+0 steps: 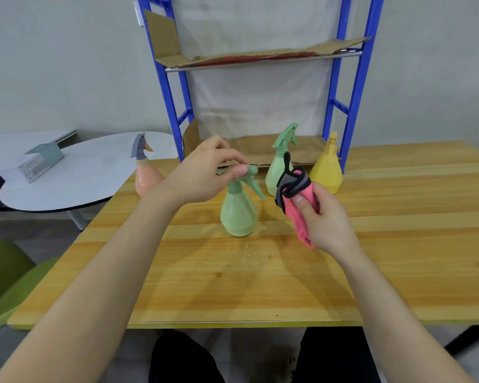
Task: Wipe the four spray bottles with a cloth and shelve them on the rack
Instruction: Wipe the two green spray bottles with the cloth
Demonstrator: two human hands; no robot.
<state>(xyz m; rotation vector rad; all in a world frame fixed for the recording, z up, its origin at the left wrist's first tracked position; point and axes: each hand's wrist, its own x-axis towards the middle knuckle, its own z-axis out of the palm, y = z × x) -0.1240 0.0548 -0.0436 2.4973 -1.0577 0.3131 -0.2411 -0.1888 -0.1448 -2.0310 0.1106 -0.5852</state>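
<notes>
Far left: I see the curved seat of a green plastic chair (3, 272) at the edge of my view.
Side table: a rounded grey-white tabletop (67, 183) carries a small grey metal box (40, 161).
Peach bottle: a peach plastic spray bottle with a grey trigger head (145, 178) stands upright at the left edge of the wooden table; my left wrist hides part of its base.
Left hand: my left hand (205, 175) has its fingers curled over the spray head of the nearer bottle, with the thumb pressed to the head's side, so it is gripping that bottle.
Nearer green bottle: the pale green plastic spray bottle (238, 214) stands upright on the table, nozzle pointing right.
Work surface: a light yellow wooden plank table (260, 272).
Farther green bottle: a second pale green plastic spray bottle (274, 172) stands upright behind the cloth.
Cloth: a bunched pink and grey cloth with black edging (299, 217) is raised off the table, apart from the nearer bottle.
Right hand: my right hand (329, 219) is closed round the cloth, thumb on top.
Yellow bottle: a yellow plastic spray bottle (327, 170) stands just beside the farther green one, by the rack's right post.
Rack: a blue metal rack with cardboard-lined shelves (357, 78) stands at the back of the table; I see no bottle on it.
</notes>
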